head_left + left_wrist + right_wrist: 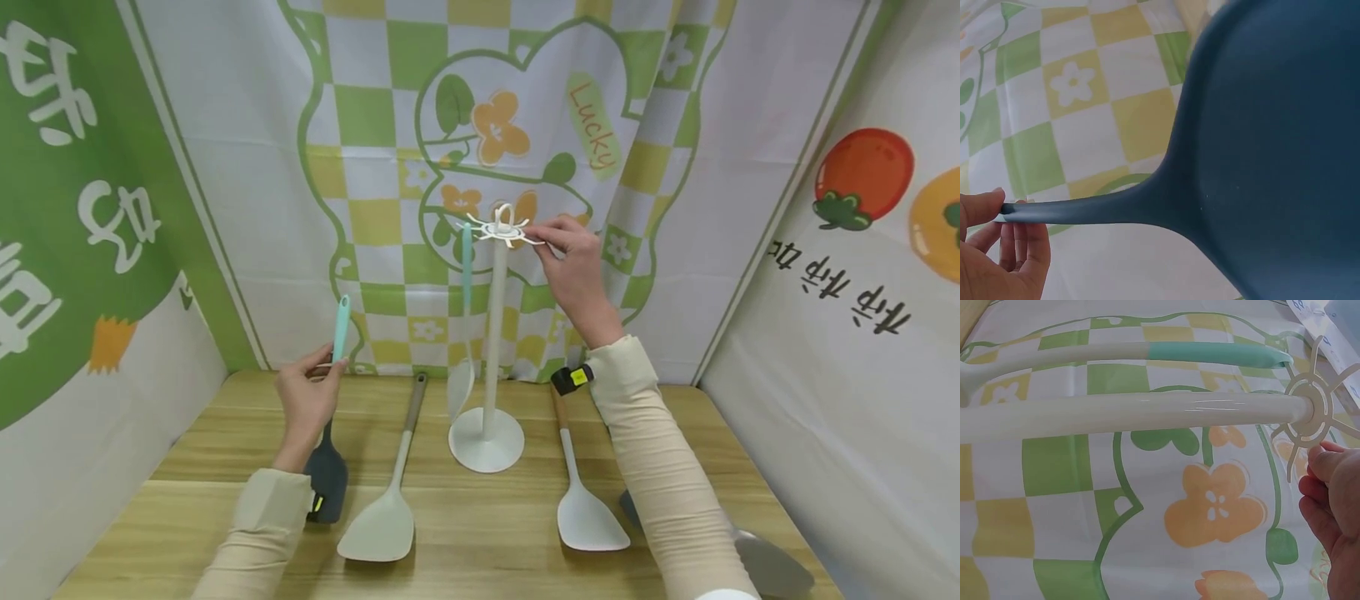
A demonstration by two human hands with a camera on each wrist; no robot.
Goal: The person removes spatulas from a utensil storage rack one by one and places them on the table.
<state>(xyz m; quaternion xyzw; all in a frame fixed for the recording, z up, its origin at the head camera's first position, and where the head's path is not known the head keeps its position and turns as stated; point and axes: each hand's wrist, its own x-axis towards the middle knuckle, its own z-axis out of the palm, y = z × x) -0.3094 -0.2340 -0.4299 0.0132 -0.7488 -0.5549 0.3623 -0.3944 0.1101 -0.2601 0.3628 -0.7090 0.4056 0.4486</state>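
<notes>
My left hand [307, 396] grips a dark blue spatula [328, 479] by its turquoise handle, with the handle's holed end pointing up. In the left wrist view the blade of this spatula [1279, 150] fills the right side. At centre stands a white utensil rack [495, 333], upright on a round base, with a ring of hooks at its top. The thumb and fingers of my right hand [573, 267] pinch a hook on the ring's right side. From a left hook hangs a white-headed utensil [467, 267] with a turquoise handle, also visible in the right wrist view [1216, 354].
On the wooden table [450, 575] a beige turner [382, 525] lies left of the rack. A white turner [588, 517] with a wooden handle lies right of it. My right arm partly covers a grey utensil [772, 562] and a dark one [630, 506]. A checked cloth [367, 125] hangs behind.
</notes>
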